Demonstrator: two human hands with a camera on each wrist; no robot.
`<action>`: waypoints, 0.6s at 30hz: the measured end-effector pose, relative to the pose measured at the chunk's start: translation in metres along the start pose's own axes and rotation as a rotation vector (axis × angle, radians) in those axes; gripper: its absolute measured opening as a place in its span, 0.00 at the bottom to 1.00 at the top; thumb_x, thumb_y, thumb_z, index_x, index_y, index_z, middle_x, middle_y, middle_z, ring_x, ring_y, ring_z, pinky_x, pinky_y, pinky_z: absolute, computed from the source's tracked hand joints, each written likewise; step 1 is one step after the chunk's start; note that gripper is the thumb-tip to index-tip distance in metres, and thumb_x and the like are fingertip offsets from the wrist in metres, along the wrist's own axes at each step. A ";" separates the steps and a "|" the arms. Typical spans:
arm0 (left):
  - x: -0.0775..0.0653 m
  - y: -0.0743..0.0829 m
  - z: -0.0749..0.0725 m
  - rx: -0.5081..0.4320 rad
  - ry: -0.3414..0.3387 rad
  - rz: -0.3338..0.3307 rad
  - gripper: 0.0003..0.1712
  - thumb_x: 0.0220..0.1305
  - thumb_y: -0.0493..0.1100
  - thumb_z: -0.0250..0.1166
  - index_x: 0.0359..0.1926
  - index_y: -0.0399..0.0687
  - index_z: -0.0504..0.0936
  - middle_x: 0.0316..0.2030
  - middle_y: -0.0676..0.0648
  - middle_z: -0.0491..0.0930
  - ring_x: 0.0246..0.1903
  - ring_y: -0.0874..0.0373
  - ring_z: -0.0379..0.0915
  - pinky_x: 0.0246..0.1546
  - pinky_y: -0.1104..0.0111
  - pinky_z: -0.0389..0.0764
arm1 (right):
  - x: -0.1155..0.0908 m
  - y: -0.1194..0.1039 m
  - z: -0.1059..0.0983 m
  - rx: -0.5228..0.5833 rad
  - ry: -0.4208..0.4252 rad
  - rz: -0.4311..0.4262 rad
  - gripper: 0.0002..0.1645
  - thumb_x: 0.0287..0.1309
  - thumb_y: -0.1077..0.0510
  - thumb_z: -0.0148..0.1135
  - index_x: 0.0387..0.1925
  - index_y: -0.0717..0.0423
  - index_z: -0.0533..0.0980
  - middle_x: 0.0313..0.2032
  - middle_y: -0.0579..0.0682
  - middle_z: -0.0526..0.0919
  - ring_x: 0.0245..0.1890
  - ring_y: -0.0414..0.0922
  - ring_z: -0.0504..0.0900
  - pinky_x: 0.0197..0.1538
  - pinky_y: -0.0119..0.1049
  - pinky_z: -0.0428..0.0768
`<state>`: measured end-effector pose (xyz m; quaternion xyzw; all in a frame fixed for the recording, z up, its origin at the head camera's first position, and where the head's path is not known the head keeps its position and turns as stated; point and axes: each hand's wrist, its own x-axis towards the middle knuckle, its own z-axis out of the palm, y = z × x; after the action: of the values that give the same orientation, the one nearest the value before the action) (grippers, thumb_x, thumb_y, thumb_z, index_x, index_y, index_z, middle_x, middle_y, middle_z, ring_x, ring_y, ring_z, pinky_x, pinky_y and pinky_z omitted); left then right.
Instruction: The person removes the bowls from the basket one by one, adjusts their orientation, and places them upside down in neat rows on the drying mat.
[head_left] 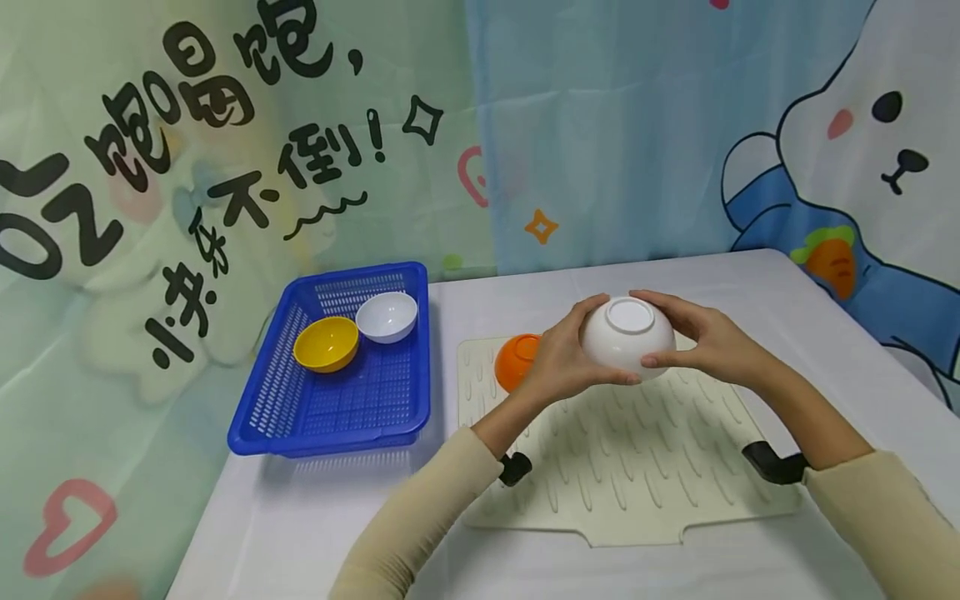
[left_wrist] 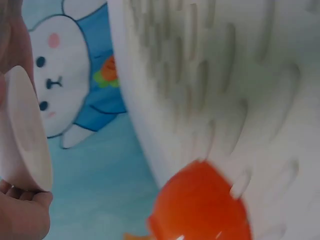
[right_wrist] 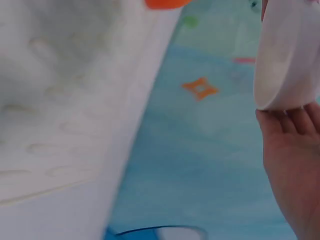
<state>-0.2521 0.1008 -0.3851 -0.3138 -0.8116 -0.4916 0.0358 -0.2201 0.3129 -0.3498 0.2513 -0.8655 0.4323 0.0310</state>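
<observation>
A white bowl (head_left: 628,337) is held upside down between both hands, its foot ring facing up, above the cream ridged mat (head_left: 622,475). My left hand (head_left: 566,354) grips its left side, thumb along the near side and fingers at the far side. On the opposite side my right hand (head_left: 701,337) holds it the same way. The bowl's rim and inside show in the right wrist view, with fingers (right_wrist: 292,120) against its wall. An orange bowl (head_left: 516,363) lies upside down on the mat, just left of the left hand and partly hidden by it.
Left of the mat stands a blue plastic basket (head_left: 330,442) holding a yellow bowl (head_left: 327,344) and another white bowl (head_left: 387,317), both upright. A white cloth covers the table (head_left: 337,525). Behind it hangs a printed curtain (head_left: 600,150).
</observation>
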 end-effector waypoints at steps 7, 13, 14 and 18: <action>0.024 -0.021 0.035 0.063 -0.011 -0.113 0.57 0.32 0.54 0.80 0.65 0.59 0.60 0.55 0.54 0.72 0.47 0.63 0.70 0.41 0.76 0.72 | 0.002 0.045 -0.006 0.140 -0.058 0.096 0.46 0.50 0.67 0.66 0.68 0.60 0.55 0.64 0.62 0.58 0.57 0.27 0.61 0.55 0.25 0.68; 0.037 -0.033 0.056 0.110 -0.046 -0.188 0.55 0.32 0.52 0.80 0.65 0.58 0.61 0.56 0.53 0.72 0.49 0.61 0.71 0.44 0.74 0.72 | 0.002 0.074 -0.004 0.193 -0.068 0.176 0.47 0.51 0.64 0.66 0.68 0.61 0.52 0.65 0.64 0.56 0.62 0.38 0.60 0.51 0.18 0.67; 0.038 -0.035 0.059 0.120 -0.052 -0.200 0.55 0.32 0.52 0.80 0.64 0.58 0.62 0.56 0.54 0.72 0.49 0.61 0.71 0.44 0.74 0.72 | 0.001 0.079 -0.002 0.189 -0.072 0.178 0.47 0.51 0.63 0.66 0.68 0.62 0.52 0.65 0.64 0.56 0.62 0.39 0.60 0.51 0.18 0.66; 0.039 -0.044 0.069 0.134 -0.066 -0.242 0.55 0.31 0.50 0.81 0.64 0.58 0.62 0.56 0.53 0.72 0.50 0.60 0.70 0.47 0.73 0.71 | -0.001 0.095 0.003 0.184 -0.065 0.180 0.47 0.51 0.63 0.67 0.67 0.65 0.52 0.64 0.66 0.57 0.59 0.33 0.61 0.51 0.17 0.65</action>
<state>-0.2906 0.1616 -0.4406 -0.2265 -0.8752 -0.4263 -0.0294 -0.2627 0.3584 -0.4222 0.1881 -0.8417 0.5027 -0.0591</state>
